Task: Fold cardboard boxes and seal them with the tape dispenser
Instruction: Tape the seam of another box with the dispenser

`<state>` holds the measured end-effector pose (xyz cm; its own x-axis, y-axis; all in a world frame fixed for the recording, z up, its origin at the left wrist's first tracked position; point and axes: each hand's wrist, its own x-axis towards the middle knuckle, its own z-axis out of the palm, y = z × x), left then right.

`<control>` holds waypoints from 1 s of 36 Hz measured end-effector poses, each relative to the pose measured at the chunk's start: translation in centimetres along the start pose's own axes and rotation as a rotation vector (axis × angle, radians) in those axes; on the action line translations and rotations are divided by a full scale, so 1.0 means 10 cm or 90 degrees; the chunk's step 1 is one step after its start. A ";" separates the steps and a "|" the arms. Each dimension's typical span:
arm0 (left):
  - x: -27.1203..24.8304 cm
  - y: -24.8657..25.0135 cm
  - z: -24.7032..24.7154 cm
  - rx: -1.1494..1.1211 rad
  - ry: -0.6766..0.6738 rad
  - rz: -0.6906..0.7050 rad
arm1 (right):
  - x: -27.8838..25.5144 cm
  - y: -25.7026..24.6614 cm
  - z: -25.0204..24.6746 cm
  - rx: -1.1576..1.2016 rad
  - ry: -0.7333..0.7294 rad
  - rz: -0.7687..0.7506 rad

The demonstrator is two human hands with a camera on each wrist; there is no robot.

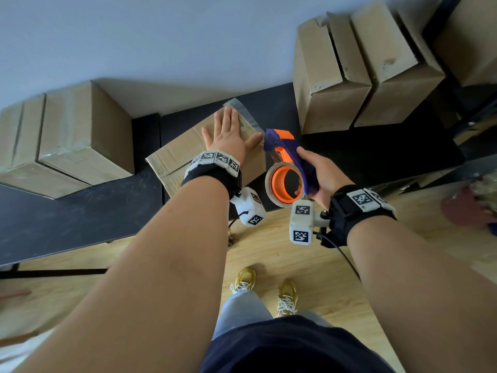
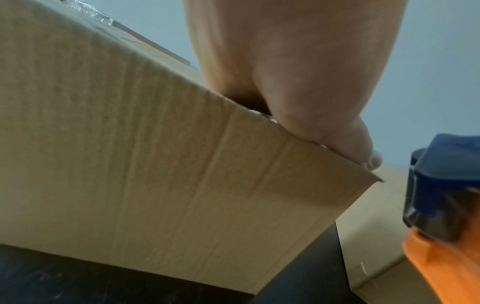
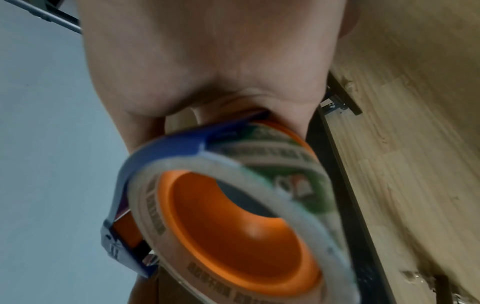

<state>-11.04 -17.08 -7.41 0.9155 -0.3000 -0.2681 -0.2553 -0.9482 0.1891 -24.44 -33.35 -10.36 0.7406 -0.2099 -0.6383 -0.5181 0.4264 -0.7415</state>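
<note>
A folded cardboard box (image 1: 177,154) stands on the black table (image 1: 80,211) in the middle of the head view. My left hand (image 1: 228,130) lies flat on its top with fingers spread, over a strip of clear tape (image 1: 242,111) that runs past the far edge. In the left wrist view the palm (image 2: 298,72) presses the box (image 2: 155,154) at its top edge. My right hand (image 1: 320,173) grips a blue and orange tape dispenser (image 1: 285,162) just right of the box, held off the table. The tape roll (image 3: 233,216) fills the right wrist view.
Sealed boxes (image 1: 67,138) sit on the table at the left. More boxes (image 1: 357,71) are stacked at the back right. The wooden floor (image 1: 295,251) and my shoes (image 1: 266,289) lie below the table's near edge. A wall (image 1: 161,36) stands behind.
</note>
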 end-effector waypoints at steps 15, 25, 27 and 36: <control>-0.03 0.00 0.02 -0.003 0.032 0.001 | 0.03 -0.18 0.02 -0.028 0.034 -0.009; -0.02 0.00 0.00 -0.006 0.015 0.001 | 0.00 -0.25 0.01 -0.055 0.025 -0.018; -0.02 0.02 0.00 0.002 0.015 -0.002 | -0.02 -0.24 -0.01 -0.065 0.024 -0.013; -0.07 0.06 -0.04 0.011 0.002 -0.019 | 0.01 -0.30 0.12 -0.050 -0.007 -0.017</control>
<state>-11.67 -17.44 -6.72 0.9239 -0.2715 -0.2697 -0.2335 -0.9583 0.1649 -22.24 -33.59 -7.95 0.7588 -0.2110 -0.6163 -0.5301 0.3498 -0.7724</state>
